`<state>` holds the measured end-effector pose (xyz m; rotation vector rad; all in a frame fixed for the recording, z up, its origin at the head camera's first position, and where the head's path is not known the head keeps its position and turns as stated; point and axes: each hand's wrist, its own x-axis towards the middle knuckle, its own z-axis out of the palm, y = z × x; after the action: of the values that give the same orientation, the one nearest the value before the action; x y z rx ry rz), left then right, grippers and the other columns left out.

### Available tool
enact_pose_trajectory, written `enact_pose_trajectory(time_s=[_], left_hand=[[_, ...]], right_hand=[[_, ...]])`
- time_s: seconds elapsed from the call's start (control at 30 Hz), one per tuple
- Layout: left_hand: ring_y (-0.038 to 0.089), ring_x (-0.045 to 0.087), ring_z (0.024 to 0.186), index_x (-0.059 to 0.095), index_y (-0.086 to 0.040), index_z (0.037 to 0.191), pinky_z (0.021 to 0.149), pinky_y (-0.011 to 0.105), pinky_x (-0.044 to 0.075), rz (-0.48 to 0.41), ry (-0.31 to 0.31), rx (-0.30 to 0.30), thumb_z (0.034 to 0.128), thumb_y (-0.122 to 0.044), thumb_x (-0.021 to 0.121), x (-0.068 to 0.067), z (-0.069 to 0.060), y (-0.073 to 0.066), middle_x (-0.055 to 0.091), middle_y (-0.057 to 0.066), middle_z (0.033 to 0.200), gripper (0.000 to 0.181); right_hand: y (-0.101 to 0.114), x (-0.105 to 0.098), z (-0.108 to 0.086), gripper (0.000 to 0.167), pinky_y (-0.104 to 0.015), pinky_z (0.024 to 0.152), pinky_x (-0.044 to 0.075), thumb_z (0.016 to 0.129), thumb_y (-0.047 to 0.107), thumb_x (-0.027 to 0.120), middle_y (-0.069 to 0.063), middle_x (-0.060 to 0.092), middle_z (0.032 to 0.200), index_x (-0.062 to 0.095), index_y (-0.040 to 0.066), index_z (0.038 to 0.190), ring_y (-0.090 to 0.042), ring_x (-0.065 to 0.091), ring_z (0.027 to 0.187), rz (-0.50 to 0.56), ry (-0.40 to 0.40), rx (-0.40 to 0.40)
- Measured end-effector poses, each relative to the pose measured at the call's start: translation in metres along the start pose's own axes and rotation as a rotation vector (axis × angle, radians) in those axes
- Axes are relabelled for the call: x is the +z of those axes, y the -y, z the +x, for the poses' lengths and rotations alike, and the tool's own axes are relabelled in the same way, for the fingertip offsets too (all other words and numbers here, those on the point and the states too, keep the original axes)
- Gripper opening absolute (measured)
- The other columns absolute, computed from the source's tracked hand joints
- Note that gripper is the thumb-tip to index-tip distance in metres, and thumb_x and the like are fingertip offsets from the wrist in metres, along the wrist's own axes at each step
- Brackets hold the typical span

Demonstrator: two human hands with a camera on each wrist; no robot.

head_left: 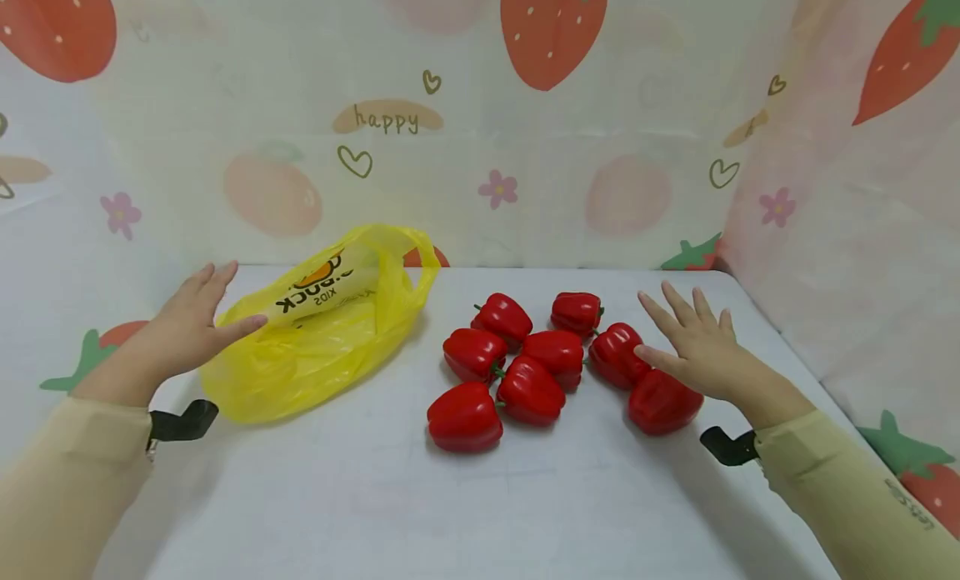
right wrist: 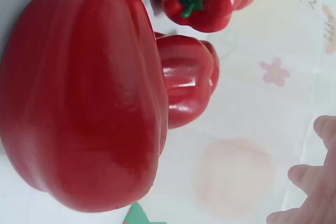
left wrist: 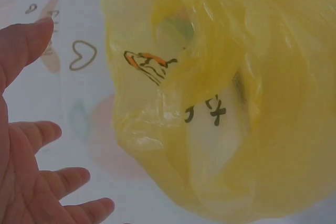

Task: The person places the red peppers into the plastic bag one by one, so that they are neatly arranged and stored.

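A yellow plastic bag (head_left: 322, 347) with dark printing lies on the left of the white table, its handles toward the back. Beside its left edge is my left hand (head_left: 187, 326), fingers spread, holding nothing; the left wrist view shows the bag (left wrist: 262, 129) beyond the spread fingers of that hand (left wrist: 31, 182). Several red bell peppers (head_left: 531, 390) are grouped at the middle and right. My right hand (head_left: 701, 347) hovers by the rightmost pepper (head_left: 663, 402), fingers spread and gripping nothing. In the right wrist view a pepper (right wrist: 84, 98) looms large, with fingertips (right wrist: 302, 177) at the right edge.
A white table (head_left: 495, 513) carries everything. Cloth walls printed with strawberries, hearts and flowers stand at the back (head_left: 465, 147) and on both sides. Black straps (head_left: 183, 422) are on both wrists.
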<state>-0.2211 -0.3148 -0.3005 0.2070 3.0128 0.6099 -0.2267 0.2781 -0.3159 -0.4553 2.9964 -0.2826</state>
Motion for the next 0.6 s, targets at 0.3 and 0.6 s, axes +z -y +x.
enact_pose_trajectory(time_s=[0.3,0.6], left_hand=[[0.052,0.007,0.13,-0.016,-0.01,0.143,0.097,0.067,0.014,-0.183,0.052,-0.094,0.0814,-0.066,0.047,0.002,0.006,0.018,-0.007,0.028,0.147,0.104],[0.047,0.022,0.129,-0.01,-0.017,0.146,0.095,0.065,0.024,-0.253,0.057,-0.155,0.0778,-0.068,0.051,0.016,0.004,0.03,0.011,0.024,0.148,0.104]], right_hand=[[0.004,0.0,0.003,0.085,-0.071,0.094,-0.01,0.085,0.061,0.045,-0.016,-0.008,0.151,-0.001,0.027,0.147,-0.048,-0.015,0.132,-0.004,0.007,-0.006],[0.007,0.0,0.004,0.084,-0.071,0.095,-0.009,0.085,0.061,0.045,-0.015,-0.008,0.151,0.0,0.027,0.147,-0.048,-0.014,0.132,-0.004,0.007,-0.023]])
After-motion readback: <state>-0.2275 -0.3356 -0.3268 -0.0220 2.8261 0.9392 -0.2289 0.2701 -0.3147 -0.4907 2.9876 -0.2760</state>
